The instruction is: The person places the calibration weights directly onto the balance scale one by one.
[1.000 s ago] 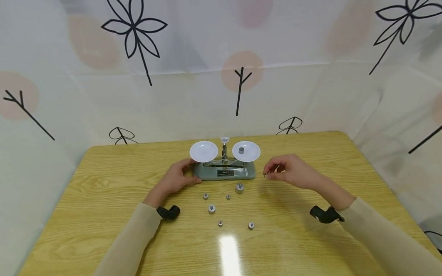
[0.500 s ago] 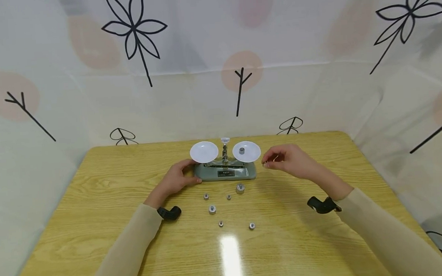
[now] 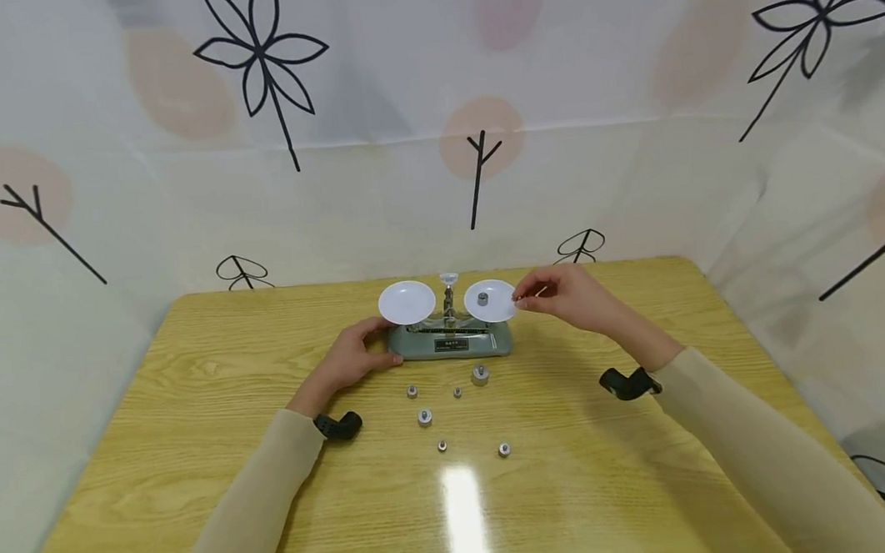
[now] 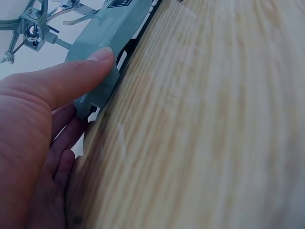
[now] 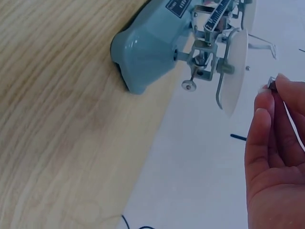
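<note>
A green-grey balance scale (image 3: 429,344) stands on the table, with a white left pan (image 3: 406,302) and a white right pan (image 3: 500,311). One metal weight (image 3: 483,298) sits in the right pan. My left hand (image 3: 351,358) grips the left end of the scale's base, its thumb on the front face and its other fingers round the end, partly hidden. At the right pan's outer edge, my right hand (image 3: 573,297) pinches a small metal weight (image 5: 272,83) between thumb and fingertips. The left pan has nothing in it.
Several loose weights stand on the wooden table (image 3: 228,346) in front of the scale, among them a large one (image 3: 480,375) close to the base and a small one (image 3: 504,449) nearer me. A patterned cloth (image 3: 379,205) hangs behind.
My right hand has risen and moved left, bringing the pinched weight from beside the base up to the right pan's edge. The left hand keeps its hold on the base.
</note>
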Action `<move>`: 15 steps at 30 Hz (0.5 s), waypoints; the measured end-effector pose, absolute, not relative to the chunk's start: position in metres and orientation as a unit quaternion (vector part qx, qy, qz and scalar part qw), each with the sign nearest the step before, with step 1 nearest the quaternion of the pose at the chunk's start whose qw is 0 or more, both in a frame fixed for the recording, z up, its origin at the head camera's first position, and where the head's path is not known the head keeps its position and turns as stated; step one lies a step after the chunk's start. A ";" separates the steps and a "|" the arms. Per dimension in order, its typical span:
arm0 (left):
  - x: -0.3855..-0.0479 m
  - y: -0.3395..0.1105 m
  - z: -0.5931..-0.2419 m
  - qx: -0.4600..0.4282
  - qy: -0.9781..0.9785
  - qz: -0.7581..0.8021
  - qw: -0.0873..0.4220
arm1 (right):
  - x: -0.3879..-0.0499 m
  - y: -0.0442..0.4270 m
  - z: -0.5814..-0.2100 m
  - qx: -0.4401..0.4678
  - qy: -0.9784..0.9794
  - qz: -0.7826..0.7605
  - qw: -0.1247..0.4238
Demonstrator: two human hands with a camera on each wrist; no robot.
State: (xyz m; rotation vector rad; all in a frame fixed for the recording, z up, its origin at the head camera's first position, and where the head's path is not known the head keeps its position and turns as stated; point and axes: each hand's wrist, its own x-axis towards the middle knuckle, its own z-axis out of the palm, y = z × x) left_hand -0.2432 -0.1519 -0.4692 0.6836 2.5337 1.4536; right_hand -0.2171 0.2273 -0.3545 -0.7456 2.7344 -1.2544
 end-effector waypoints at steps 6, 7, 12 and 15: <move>-0.243 -0.151 -0.468 0.228 0.843 0.481 0.073 | -0.227 0.226 -0.351 -0.232 0.890 -0.393 0.010; -0.243 -0.151 -0.468 0.227 0.843 0.481 0.074 | -0.229 0.225 -0.350 -0.229 0.891 -0.391 0.010; -0.243 -0.151 -0.468 0.227 0.844 0.480 0.076 | -0.239 0.221 -0.349 -0.219 0.903 -0.369 0.029; -0.243 -0.152 -0.469 0.226 0.843 0.481 0.075 | -0.245 0.218 -0.347 -0.221 0.906 -0.359 0.040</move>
